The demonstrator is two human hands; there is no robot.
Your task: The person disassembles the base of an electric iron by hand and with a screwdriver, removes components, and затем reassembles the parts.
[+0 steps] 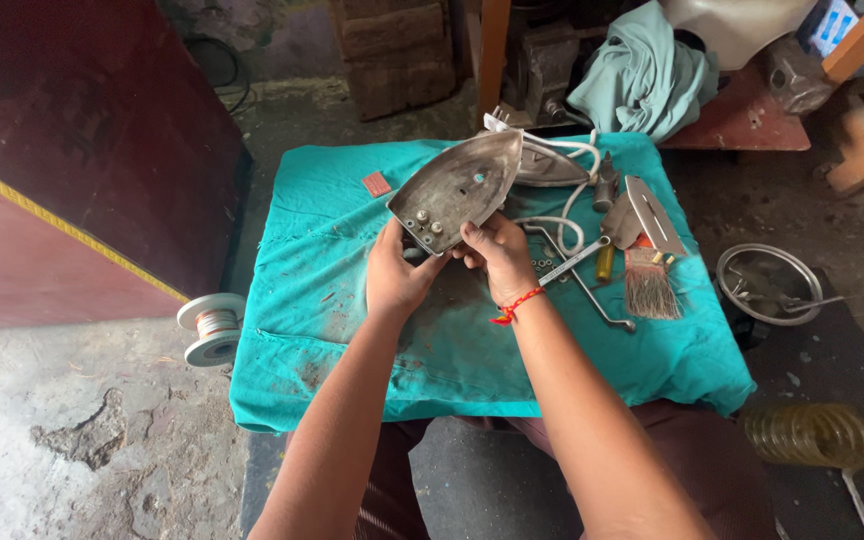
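We see both hands raised over the middle of a low counter (pixel 352 380) draped in a teal cloth that is smudged with grey dust. Between them they hold up an iron soleplate (pixel 457 188), a flat, pointed metal plate, dull grey and pitted, with small screws and terminals near its broad back end. It is tilted, its tip aimed toward the far edge of the counter. The left hand (pixel 400 275) cups the plate's back edge from below, its fingers closed against the metal. The right hand (pixel 497 258), with a red thread tied at the wrist, pinches the same back edge from the right side, fingers clamped on the plate.

Behind the plate, near the far edge, lies the iron's shiny metal cover (pixel 550 165) with a white cord (pixel 570 205) looping away from it. A small reddish rectangular piece (pixel 377 184) sits toward the far left corner. To the right of the hands lie a steel spanner (pixel 574 262), a bent metal rod (pixel 592 300), a worn bristle brush (pixel 647 285) and a flat metal scraper (pixel 652 212).

Off the counter, on the rough concrete floor, a white spool of copper wire (pixel 212 328) stands by the left edge, a round steel bowl (pixel 770 283) sits to the right, and a yellowish coiled tube (pixel 810 436) lies near the right front corner.
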